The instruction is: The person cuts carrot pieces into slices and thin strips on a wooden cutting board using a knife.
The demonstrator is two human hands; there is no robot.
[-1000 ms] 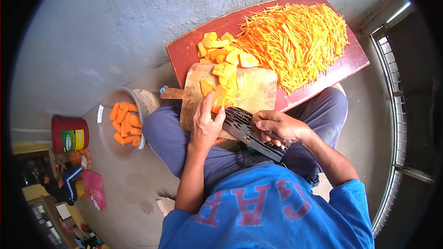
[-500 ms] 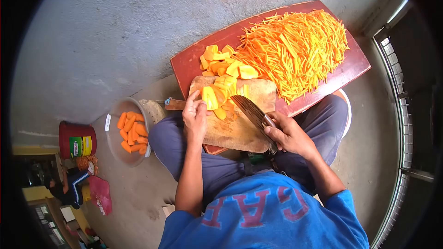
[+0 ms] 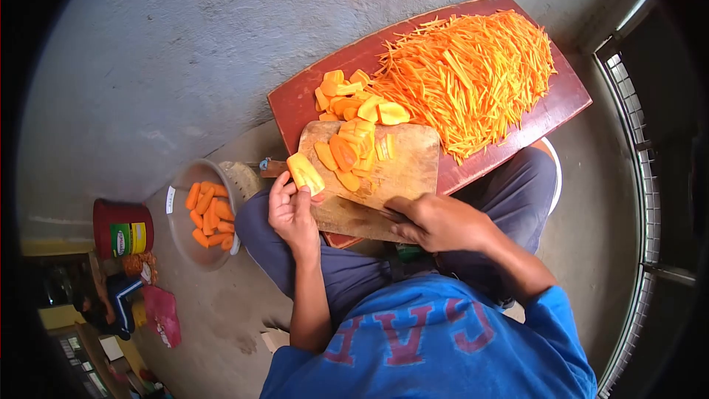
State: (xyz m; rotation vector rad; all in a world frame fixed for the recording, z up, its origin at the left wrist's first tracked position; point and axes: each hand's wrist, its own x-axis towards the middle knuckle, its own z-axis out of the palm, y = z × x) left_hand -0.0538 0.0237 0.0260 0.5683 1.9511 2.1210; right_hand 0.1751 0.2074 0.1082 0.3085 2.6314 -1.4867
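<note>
My left hand (image 3: 294, 214) pinches a thick carrot piece (image 3: 305, 173) beside the left edge of the wooden cutting board (image 3: 415, 155). My right hand (image 3: 447, 223) is wrapped round a knife (image 3: 385, 213); its blade points left over the near part of the board and shows almost edge-on. Between the hands and the far edge of the board lie overlapping carrot slices (image 3: 345, 154). More carrot pieces (image 3: 347, 100) are heaped just beyond the board, touching a large mound of carrot strips (image 3: 465, 77).
The board rests on a red tabletop (image 3: 295, 100) over my legs. On the floor at left stand a clear basin (image 3: 181, 233) with peeled carrots (image 3: 210, 210) and a red bucket (image 3: 103, 227). Another person (image 3: 111, 307) is at the lower left. A wall (image 3: 148, 66) rises behind.
My left hand has lowered slightly left, lifting a carrot piece off the slices. The knife has moved back from the slices toward me, and its blade has turned edge-on.
</note>
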